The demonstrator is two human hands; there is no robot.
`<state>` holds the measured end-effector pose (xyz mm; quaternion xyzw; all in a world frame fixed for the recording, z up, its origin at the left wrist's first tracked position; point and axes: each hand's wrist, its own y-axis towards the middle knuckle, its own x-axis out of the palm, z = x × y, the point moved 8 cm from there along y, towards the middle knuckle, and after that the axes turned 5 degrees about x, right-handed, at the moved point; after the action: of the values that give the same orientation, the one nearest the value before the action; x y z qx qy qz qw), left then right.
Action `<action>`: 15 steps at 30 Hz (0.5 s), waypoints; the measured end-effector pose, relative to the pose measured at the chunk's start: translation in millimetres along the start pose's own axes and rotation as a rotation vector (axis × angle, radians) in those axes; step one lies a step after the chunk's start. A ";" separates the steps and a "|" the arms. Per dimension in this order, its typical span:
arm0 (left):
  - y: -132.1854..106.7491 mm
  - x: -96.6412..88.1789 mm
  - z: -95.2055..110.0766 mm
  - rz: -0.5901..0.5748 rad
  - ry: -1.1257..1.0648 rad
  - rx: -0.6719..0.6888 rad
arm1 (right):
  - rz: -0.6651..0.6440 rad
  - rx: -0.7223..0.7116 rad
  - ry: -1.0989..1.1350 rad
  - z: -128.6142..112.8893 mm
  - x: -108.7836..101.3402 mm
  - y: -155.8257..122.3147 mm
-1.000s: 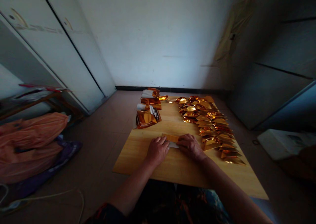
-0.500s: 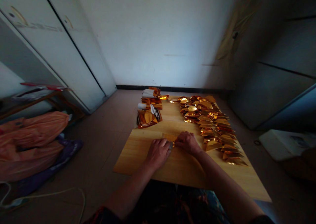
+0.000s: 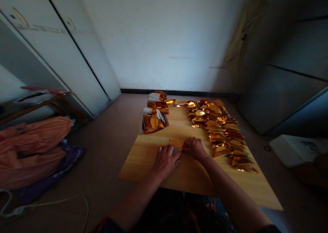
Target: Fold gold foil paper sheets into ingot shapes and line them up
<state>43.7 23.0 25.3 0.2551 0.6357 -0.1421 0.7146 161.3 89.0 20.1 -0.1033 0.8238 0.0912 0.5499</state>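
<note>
A wooden board (image 3: 143, 157) lies in front of me. On its near middle is a small gold foil sheet (image 3: 175, 143), mostly covered by my hands. My left hand (image 3: 165, 161) lies over its left part with the fingers curled down on it. My right hand (image 3: 194, 147) is closed on its right part, fingertips pinching the foil. The two hands nearly touch. A long row of folded gold foil pieces (image 3: 220, 130) runs along the board's right side, right next to my right hand.
Two stacks of unfolded gold foil sheets (image 3: 155, 120) stand at the board's far left. White cupboard doors (image 3: 64, 55) and a low shelf are on the left, with orange and purple bags (image 3: 33, 147) on the floor. A white box (image 3: 294, 149) lies on the right.
My right hand has slid left toward my left hand, covering more of the foil sheet. The left hand has stayed in about the same place.
</note>
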 end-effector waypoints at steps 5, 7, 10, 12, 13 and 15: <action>-0.4 -1.3 0.5 0.004 -0.016 -0.015 | 0.009 0.022 0.053 4.6 0.8 0.0; -0.4 -1.9 1.0 0.009 -0.025 -0.018 | 0.003 0.027 0.070 6.1 1.9 0.3; -0.8 -2.4 1.0 0.018 -0.034 -0.028 | -0.008 0.049 0.075 8.8 4.1 1.8; -0.6 -2.3 0.4 0.025 -0.041 -0.030 | -0.005 0.064 0.067 10.8 4.7 2.8; 0.0 -2.0 -0.5 0.027 -0.047 -0.031 | 0.003 0.057 0.065 10.9 4.2 2.9; 2.9 -1.3 -4.1 0.033 -0.062 -0.039 | 0.017 -0.006 0.062 7.5 2.8 1.3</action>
<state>41.7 27.5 26.8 0.2472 0.6117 -0.1259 0.7409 166.6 92.0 14.7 -0.1004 0.8409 0.0950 0.5232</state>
